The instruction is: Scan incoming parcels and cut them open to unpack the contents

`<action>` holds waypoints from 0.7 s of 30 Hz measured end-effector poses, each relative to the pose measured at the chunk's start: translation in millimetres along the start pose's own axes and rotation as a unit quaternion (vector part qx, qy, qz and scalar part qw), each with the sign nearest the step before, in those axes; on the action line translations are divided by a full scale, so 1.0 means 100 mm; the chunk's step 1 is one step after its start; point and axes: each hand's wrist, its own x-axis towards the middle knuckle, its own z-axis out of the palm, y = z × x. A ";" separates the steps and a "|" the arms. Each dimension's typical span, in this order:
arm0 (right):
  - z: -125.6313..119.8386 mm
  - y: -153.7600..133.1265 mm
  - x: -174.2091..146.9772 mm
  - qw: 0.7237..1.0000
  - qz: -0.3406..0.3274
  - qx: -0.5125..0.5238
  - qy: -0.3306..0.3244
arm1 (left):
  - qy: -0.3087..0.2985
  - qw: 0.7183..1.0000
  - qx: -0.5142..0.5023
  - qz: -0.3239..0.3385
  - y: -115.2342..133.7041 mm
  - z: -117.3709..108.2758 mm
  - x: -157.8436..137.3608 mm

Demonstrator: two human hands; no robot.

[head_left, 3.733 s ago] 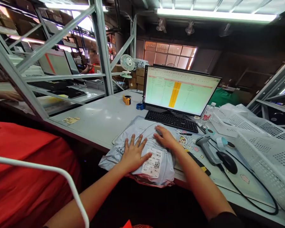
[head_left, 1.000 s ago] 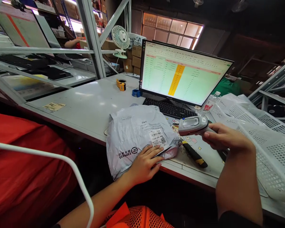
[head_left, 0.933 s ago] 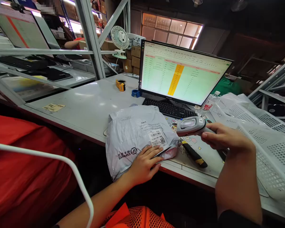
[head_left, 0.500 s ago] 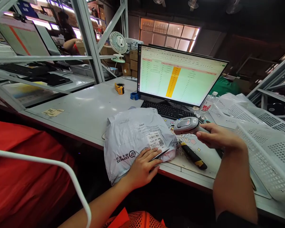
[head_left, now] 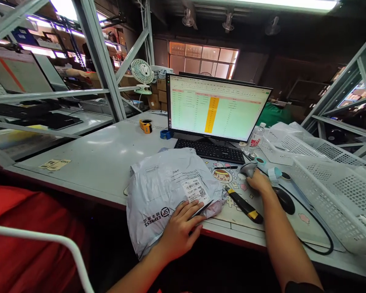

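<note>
A pale grey plastic mailing bag (head_left: 152,191) with "SF Express" print and a white barcode label (head_left: 197,190) lies at the desk's front edge, partly overhanging it. My left hand (head_left: 183,226) rests on it, fingers stretched out beside the label. Something thin and dark shows by those fingers; I cannot make out what it is. Lower than before, my right hand (head_left: 259,181) is closed round a grey handheld barcode scanner (head_left: 248,167) close to the desk mat. Between the bag and my right forearm lies a black and yellow utility knife (head_left: 245,205).
Behind the bag stand a keyboard (head_left: 209,150) and a monitor (head_left: 213,110). A black mouse (head_left: 283,200) with its cable and white perforated baskets (head_left: 329,199) are on the right. Tape rolls (head_left: 145,126), a bottle (head_left: 256,136) and a small fan (head_left: 142,72) stand further back.
My right hand has lowered the barcode scanner from above the mat, beside the bag, to near the mat. My left hand stays on the bag. The camera view has shifted slightly.
</note>
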 end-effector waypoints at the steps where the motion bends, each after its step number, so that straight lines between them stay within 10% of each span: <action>1: -0.01 0.01 -0.01 1.000 0.006 -0.010 -0.008 | 0.000 1.000 -0.002 0.000 0.00 0.00 0.00; 10: -0.20 -0.50 0.15 0.986 -0.105 -0.004 0.133 | -0.002 1.000 -0.014 0.007 -0.03 0.01 0.00; 21: 0.12 -1.02 0.42 0.972 -0.222 -0.051 0.057 | -0.010 1.000 -0.010 0.000 -0.02 0.00 -0.01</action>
